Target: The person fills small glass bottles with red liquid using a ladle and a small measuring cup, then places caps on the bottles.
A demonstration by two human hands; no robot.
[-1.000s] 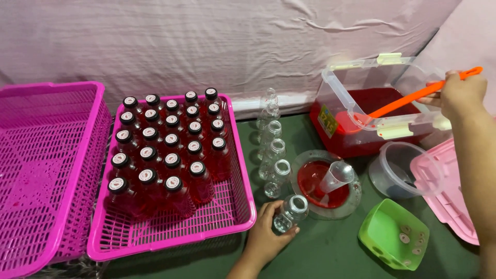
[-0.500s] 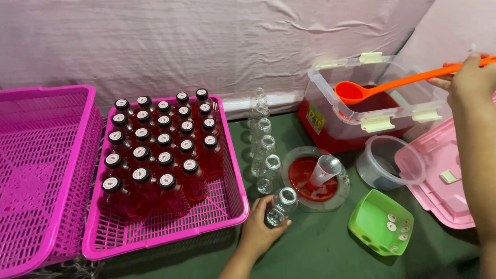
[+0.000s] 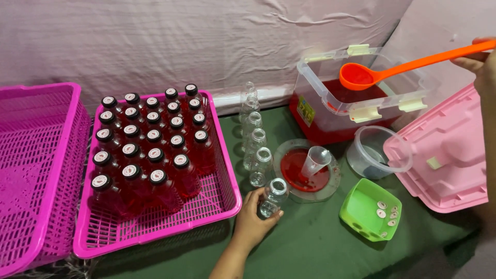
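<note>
From the head view, low in the middle of the frame, a small empty clear bottle is held upright by the left hand, the grip wrapped around its lower body while it rests on the green surface, just beside the clear dish with a red pool and its funnel. The bottle is judged light, thin-walled and a little slippery; a hold low on the body, clear of the open mouth, is judged the steadiest. At the upper right, an orange ladle is carried by the right hand, the grip closed on the far end of the long handle; its bowl, holding red liquid, hangs over the clear box of red liquid. So held, the loaded ladle is judged prone to tip and spill. A row of empty bottles stands centre frame; capped red bottles fill the pink basket at left.
</note>
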